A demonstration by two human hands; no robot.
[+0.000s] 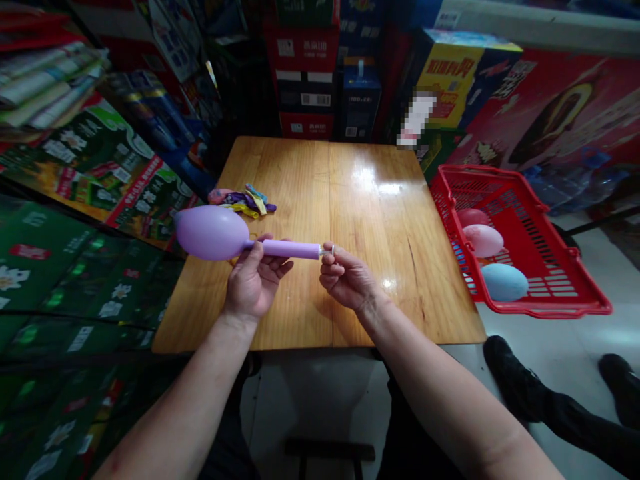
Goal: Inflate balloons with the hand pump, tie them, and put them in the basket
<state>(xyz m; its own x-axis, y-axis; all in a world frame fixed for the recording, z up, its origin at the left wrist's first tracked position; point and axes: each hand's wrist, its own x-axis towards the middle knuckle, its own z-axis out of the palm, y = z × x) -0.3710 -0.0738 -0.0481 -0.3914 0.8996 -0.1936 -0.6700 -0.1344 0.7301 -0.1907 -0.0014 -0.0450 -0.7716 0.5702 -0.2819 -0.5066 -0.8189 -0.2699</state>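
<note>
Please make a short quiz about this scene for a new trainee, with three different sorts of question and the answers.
1. True or false: the lilac balloon lies inside the red plastic basket.
2. Where do the uninflated balloons lie? A) on the wooden table; B) in the basket; C) on the floor.
3. Which hand, the left hand or the right hand, holds the lilac tube nearer to the balloon?

Key: 1. False. 2. A. 3. The left hand.
</note>
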